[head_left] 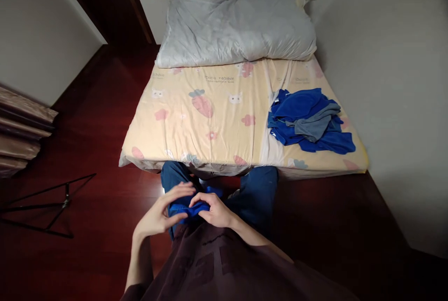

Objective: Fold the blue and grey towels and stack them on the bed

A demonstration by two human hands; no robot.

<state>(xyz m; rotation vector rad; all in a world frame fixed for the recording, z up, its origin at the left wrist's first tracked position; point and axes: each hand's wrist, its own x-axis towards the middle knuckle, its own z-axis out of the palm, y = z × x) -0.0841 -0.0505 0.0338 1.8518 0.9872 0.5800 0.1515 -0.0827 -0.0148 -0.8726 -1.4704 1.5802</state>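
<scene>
Bed (217, 123): yellow cartoon-print sheet, wrinkled. Pale grey duvet (234, 25) bunched across the head end. Pile of blue and grey cloths (308, 121) on the right side, near the wall. Dark wooden floor (98, 119) bears a black folding stand (52, 205), left.

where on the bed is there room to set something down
Bare sheet at left and middle, between the duvet and the near edge, beside the blue clothes pile. The right is crowded by that pile. The left hand and right hand hold a blue cloth.

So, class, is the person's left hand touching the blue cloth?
Touching. In the head view the left hand pinches one end of the blue cloth, with no gap between.
</scene>
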